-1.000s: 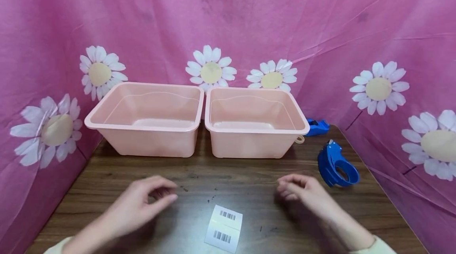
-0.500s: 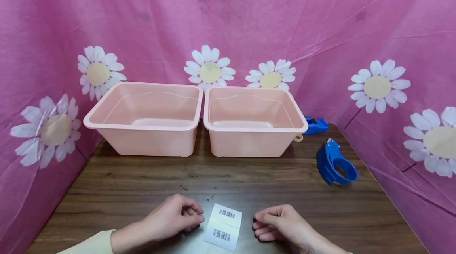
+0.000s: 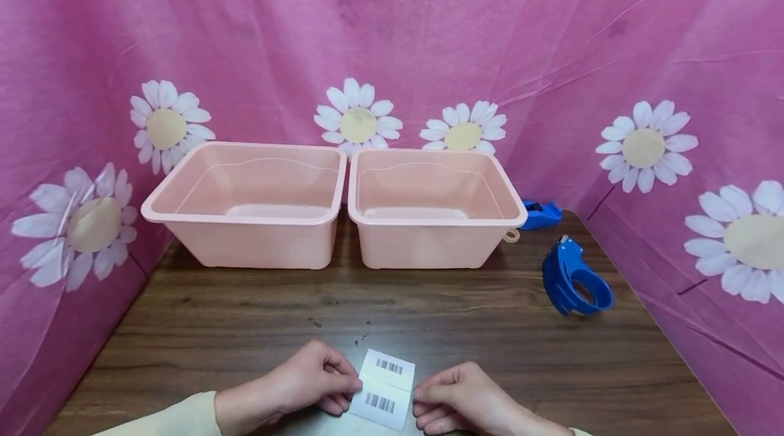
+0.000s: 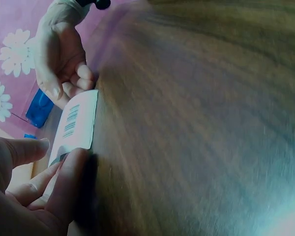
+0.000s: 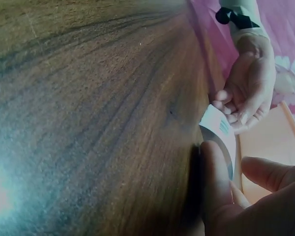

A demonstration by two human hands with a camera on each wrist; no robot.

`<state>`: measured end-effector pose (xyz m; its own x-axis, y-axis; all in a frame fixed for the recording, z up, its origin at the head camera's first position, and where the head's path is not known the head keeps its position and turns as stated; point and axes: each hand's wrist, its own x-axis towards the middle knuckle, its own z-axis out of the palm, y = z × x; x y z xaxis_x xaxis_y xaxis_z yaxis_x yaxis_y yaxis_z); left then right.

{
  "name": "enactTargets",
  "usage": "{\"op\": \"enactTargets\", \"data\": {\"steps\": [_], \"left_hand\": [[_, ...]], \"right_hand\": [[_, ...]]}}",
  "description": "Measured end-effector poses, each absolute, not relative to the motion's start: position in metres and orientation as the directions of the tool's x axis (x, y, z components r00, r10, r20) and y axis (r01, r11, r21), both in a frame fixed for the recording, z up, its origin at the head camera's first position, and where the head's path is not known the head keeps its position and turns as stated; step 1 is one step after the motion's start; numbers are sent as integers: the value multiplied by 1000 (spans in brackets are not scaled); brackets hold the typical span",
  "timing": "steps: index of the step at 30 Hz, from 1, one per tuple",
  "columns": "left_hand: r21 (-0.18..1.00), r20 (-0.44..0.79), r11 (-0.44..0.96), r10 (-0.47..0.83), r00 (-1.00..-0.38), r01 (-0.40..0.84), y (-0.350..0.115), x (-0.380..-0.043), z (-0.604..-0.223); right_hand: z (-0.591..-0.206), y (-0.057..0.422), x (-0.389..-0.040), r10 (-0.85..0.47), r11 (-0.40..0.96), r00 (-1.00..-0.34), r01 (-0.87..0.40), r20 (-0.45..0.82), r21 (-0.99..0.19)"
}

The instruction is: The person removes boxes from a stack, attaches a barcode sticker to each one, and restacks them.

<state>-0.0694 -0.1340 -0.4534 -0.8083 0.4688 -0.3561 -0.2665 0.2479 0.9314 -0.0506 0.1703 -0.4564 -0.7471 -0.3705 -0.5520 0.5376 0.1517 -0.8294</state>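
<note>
A small white sheet of two barcode labels (image 3: 382,390) lies on the wooden table in front of the person, slightly bowed in the wrist views. At its left edge is the left hand (image 3: 315,380), fingers loosely bent and fingertips right at the paper. Across from it, the right hand (image 3: 462,400) has its fingertips at the opposite edge. In the left wrist view the left thumb (image 4: 32,150) stands apart from the fingers, beside the label sheet (image 4: 74,120). A gap likewise shows between right thumb (image 5: 265,172) and index finger (image 5: 214,162) in the right wrist view.
Two pink plastic bins, a left bin (image 3: 257,245) and a right bin (image 3: 429,249), stand side by side at the back. A blue tape dispenser (image 3: 557,279) sits at the right, with another blue object (image 3: 545,215) behind it. Flowered pink cloth (image 3: 392,14) surrounds the table.
Both hands have come inward and nearer the person, from wide apart to either side of the label sheet. The sheet itself stays in place on the table.
</note>
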Motion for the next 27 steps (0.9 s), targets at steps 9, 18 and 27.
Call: {"op": "enactTargets", "data": {"steps": [9,18,27], "left_hand": [[926,-378,218,473,-796,-309,-131,-65,-457],[927,-376,210,483,-791,-312,-131,-65,-460],[934,-357,206,483,-800,-292,-126,-68,-457]], "right_hand": [[-459,162,-54,-367,143,-746,545,-556,-826],[-457,160,-53,-346,155,-744,555,-571,-817],[-454,159,-56,-342,142,-764,534,-548,-833]]}}
